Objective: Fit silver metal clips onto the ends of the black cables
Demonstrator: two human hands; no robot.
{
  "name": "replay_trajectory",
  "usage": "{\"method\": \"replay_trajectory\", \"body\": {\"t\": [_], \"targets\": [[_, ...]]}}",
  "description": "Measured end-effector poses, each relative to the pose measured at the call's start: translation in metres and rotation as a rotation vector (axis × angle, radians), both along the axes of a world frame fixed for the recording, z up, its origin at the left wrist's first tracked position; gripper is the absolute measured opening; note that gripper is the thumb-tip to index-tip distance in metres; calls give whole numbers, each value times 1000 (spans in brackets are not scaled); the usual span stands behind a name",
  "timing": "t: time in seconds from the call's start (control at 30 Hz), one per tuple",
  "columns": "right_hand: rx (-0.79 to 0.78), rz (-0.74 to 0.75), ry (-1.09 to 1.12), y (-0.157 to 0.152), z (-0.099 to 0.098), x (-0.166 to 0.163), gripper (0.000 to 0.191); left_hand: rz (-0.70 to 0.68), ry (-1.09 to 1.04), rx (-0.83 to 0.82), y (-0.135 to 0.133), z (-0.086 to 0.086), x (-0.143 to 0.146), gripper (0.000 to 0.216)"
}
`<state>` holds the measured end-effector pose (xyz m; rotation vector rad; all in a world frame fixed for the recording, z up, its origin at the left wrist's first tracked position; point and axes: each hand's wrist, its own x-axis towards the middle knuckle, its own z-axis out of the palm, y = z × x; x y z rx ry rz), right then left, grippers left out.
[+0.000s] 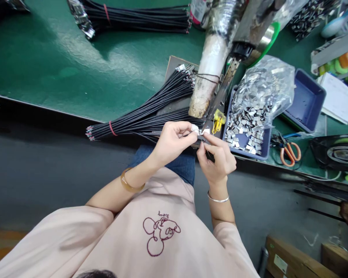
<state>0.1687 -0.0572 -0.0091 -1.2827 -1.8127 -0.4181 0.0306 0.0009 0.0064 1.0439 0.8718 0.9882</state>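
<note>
My left hand (174,139) is pinched closed at the table's front edge, with a white wrapping on one fingertip; what it grips is hidden. Close beside it, my right hand (219,158) has thumb and forefinger pressed together on something too small to make out. A small shiny metal clip (206,131) shows just above the right fingertips. Black cables (162,96) lie fanned out behind my left hand, tied at one end by a red band (112,128). A yellow tool or fixture part (219,120) stands just past my right hand.
A blue tray (268,148) holds many metal clips beneath a plastic bag (269,85). Over the work hangs a wrapped tube (211,65) beside a metal arm. Orange-handled pliers (290,154) and another blue tray (309,100) lie right. Another cable bundle (145,17) lies at the back.
</note>
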Motion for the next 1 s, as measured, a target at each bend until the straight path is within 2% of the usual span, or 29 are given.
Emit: {"method": "replay_trajectory", "body": {"t": [0.13,0.27,0.43,0.53,1.0], "targets": [[-11,26,24,-2,-1,0,16,-18,39,9,-3,-5,-2,12],[-35,-21,119,-2,2,-2,16,-31,34,33,-5,-5,-2,9],[-238,-17,297,-5,8,-1,8,-50,66,69,-4,-2,-4,8],[-298,1,361,-6,9,0,7,-60,90,99,-2,-1,-5,7],[-263,-19,362,0,10,-2,5,-17,110,140,-1,-4,2,10]]}}
